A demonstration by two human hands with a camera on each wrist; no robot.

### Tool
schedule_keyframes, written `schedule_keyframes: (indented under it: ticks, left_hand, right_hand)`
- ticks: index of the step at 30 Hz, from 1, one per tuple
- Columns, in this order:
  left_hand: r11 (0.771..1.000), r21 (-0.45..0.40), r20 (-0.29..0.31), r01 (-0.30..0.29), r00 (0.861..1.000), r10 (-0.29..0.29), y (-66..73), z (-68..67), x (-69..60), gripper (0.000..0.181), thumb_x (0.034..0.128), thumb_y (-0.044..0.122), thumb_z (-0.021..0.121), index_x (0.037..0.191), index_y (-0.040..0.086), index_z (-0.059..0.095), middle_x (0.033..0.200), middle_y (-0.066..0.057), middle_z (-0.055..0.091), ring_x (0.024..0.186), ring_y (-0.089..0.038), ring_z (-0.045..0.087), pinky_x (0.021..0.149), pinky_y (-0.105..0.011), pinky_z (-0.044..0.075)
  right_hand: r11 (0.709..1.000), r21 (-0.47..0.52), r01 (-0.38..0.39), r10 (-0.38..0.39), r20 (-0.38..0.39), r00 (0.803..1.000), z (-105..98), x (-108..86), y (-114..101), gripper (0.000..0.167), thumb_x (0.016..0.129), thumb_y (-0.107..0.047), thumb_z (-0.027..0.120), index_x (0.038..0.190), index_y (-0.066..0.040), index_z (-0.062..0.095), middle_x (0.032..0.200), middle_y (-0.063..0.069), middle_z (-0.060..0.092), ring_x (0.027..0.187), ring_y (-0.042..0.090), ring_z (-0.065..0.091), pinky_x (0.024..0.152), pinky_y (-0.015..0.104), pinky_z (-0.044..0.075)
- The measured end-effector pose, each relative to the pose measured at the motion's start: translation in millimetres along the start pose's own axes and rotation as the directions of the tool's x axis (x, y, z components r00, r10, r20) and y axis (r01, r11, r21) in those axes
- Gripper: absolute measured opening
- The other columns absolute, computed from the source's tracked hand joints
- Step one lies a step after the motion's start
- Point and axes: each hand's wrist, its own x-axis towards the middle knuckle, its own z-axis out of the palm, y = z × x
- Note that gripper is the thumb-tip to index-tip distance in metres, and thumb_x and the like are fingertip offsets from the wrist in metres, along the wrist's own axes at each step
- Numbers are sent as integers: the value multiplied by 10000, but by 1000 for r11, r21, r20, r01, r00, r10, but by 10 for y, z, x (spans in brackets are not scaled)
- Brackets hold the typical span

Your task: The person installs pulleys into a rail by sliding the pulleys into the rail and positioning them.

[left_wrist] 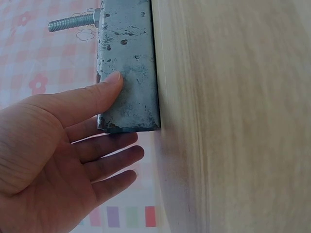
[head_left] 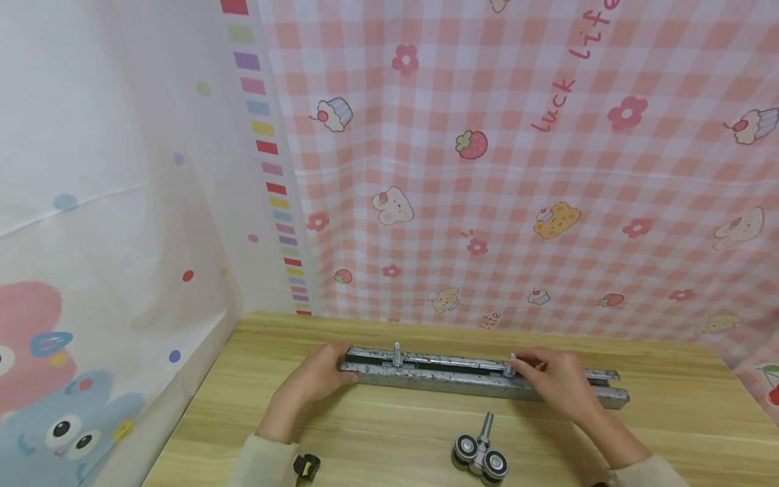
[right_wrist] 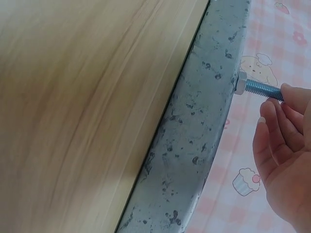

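A grey, scuffed metal channel rail [head_left: 438,383] lies across the wooden table with its slot facing up. My left hand [head_left: 321,373] holds its left end, the thumb [left_wrist: 104,94] on the near side wall and the other fingers around the end and far side. Two threaded bolts stand up out of the slot. The left bolt [head_left: 397,353] is untouched. My right hand [head_left: 558,380] pinches the tip of the right bolt [right_wrist: 262,89], which has a hex nut [right_wrist: 241,83] at its base. What sits below the bolts inside the rail is mostly hidden.
In front of the rail lies a loose roller trolley [head_left: 479,460] with several wheels and a threaded stem. A small black object [head_left: 307,466] is beside the left sleeve. Pink checked cloth [head_left: 487,203] hangs behind the table, and white printed cloth [head_left: 122,203] at the left.
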Motion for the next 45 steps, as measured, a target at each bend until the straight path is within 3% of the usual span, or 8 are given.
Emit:
schedule_keyframes:
  ticks: [15,24,34,40,45]
  left_hand:
    - [1000,-1,5,-16,1000,16,5,-9,4,453,868,70,843,1282,-15,681,1169,-106,726,1082,-257,673,1007,-494,561]
    - [1000,2,2,-11,1000,11,23,-13,-10,464,862,66,845,1284,-27,676,1170,-117,724,1105,-284,669,1029,-513,547]
    - [1000,-7,6,-1,1000,1,12,-12,-10,483,867,71,844,1305,-32,667,1194,-128,722,1125,-290,667,1035,-512,543]
    - [1000,-9,11,-10,1000,10,10,-20,-2,442,866,73,846,1270,-5,686,1136,-82,727,1066,-246,670,1005,-498,559]
    - [1000,-9,8,-1,1000,1,8,-13,-3,501,867,76,845,1323,-26,663,1207,-126,721,1134,-294,667,1045,-515,538]
  right_hand:
    - [1000,12,-12,12,15,1000,93,22,-25,123,891,-44,825,1014,-33,820,906,29,792,706,52,673,588,253,566]
    - [1000,22,21,-21,-7,1000,161,30,-44,130,885,-42,831,1013,-24,817,895,18,792,712,30,678,616,258,584]
    - [999,28,-25,24,35,999,188,57,-104,138,910,-76,817,1043,-37,819,932,15,796,746,46,695,647,270,589]
    - [999,33,1,-2,28,1000,209,76,-116,122,904,-61,819,1024,-43,822,937,27,795,749,46,691,641,268,589]
    - [1000,30,-9,8,37,999,214,83,-134,131,909,-74,817,1036,-39,822,943,21,796,754,44,687,644,264,586]
